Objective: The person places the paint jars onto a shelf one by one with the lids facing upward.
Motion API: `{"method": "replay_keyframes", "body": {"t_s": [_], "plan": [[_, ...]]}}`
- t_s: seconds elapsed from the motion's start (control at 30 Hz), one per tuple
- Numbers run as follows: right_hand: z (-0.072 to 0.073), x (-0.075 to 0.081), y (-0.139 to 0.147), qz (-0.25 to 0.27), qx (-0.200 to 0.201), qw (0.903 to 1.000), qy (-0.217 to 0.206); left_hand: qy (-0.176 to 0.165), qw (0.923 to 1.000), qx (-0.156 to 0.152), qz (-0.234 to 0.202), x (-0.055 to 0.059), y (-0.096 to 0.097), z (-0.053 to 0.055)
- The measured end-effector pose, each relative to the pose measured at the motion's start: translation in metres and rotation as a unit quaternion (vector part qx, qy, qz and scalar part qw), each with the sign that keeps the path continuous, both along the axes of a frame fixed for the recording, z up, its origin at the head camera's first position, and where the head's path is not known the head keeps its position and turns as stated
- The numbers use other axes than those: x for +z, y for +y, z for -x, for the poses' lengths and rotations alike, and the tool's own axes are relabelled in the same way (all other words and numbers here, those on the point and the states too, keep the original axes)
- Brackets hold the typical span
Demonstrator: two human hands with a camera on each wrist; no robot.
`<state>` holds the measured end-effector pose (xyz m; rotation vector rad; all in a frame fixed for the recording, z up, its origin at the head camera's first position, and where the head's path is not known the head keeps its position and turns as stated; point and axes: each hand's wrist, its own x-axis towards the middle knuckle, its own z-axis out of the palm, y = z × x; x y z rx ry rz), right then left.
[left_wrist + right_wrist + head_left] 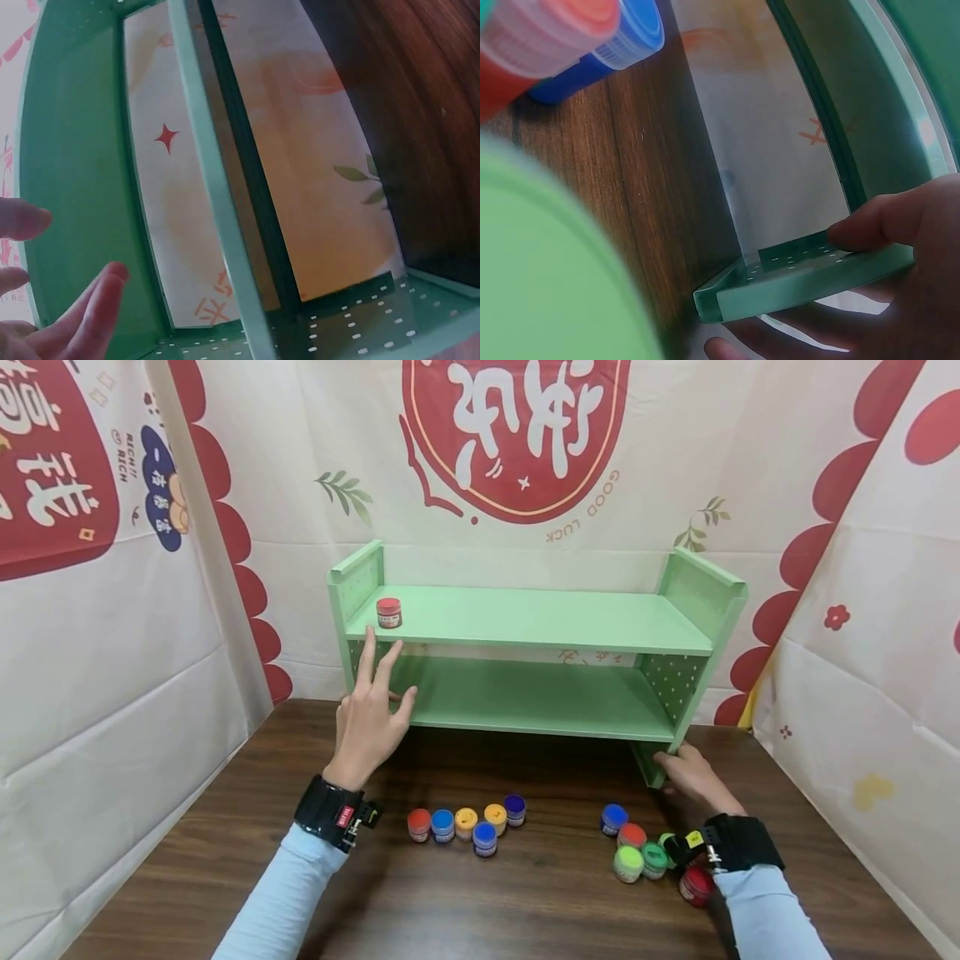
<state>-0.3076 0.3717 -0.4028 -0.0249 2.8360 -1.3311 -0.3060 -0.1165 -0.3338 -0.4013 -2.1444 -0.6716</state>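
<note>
A green two-tier shelf [525, 693] stands on the table, its side panels dotted with small holes. In the head view my left hand [372, 714] is at the shelf's left end, fingers spread and extended upward; the left wrist view shows nothing between those fingers [101, 315]. Just above its fingertips, a small paint jar with a red lid [389, 612] sits on the top tier. My right hand [693, 777] grips the lower part of the right side panel [810, 281], thumb on the inner face and the other fingers around the outside.
Several small paint jars [466, 822] with red, blue and yellow lids stand on the wooden table [540, 910] in front of the shelf. Another group, including a light green jar [628, 863], is beside my right wrist. Printed cloth walls [285, 602] surround the table.
</note>
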Motion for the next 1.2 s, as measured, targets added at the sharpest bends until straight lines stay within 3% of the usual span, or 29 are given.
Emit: {"method": "replay_keyframes", "body": {"t_s": [0.23, 0.33, 0.4, 0.5, 0.57, 0.6, 0.67, 0.73, 0.8, 0.87, 1.0, 1.2], "plan": [[-0.001, -0.001, 0.001, -0.006, 0.002, 1.0, 0.003, 0.037, 0.9986, -0.017, 0.032, -0.001, -0.006, 0.0], [-0.002, 0.0, 0.002, -0.01, 0.004, 0.9999, 0.006, 0.05, 0.9967, -0.044, 0.046, 0.001, -0.009, 0.0], [-0.003, 0.0, 0.003, -0.01, 0.005, 0.9999, 0.007, 0.029, 0.9953, -0.063, 0.068, 0.003, -0.011, -0.001], [-0.002, 0.0, 0.003, -0.011, 0.005, 0.9999, 0.007, -0.077, 0.9855, -0.091, 0.121, 0.004, -0.015, -0.004], [-0.001, 0.0, 0.002, -0.011, 0.007, 0.9999, 0.006, -0.181, 0.9627, -0.111, 0.167, 0.003, -0.017, -0.005], [-0.001, 0.0, 0.001, -0.011, 0.008, 0.9999, 0.006, -0.243, 0.9448, -0.121, 0.184, 0.002, -0.018, -0.006], [-0.001, 0.0, 0.0, -0.01, 0.01, 0.9999, 0.007, -0.356, 0.9017, -0.128, 0.21, -0.003, -0.018, -0.007], [0.0, 0.0, -0.001, -0.009, 0.012, 0.9999, 0.008, -0.435, 0.8637, -0.129, 0.22, -0.009, -0.016, -0.006], [0.0, 0.0, -0.001, -0.009, 0.012, 0.9998, 0.008, -0.486, 0.8373, -0.12, 0.221, -0.016, -0.013, -0.006], [0.001, 0.0, -0.001, -0.01, 0.011, 0.9999, 0.006, -0.509, 0.8235, -0.119, 0.221, -0.023, -0.009, -0.005], [0.002, -0.002, -0.001, -0.01, 0.011, 0.9999, 0.004, -0.533, 0.8065, -0.127, 0.222, -0.033, -0.003, -0.004], [0.002, -0.003, 0.001, -0.017, 0.012, 0.9997, 0.01, -0.544, 0.7983, -0.142, 0.217, -0.036, 0.0, -0.003]]}}
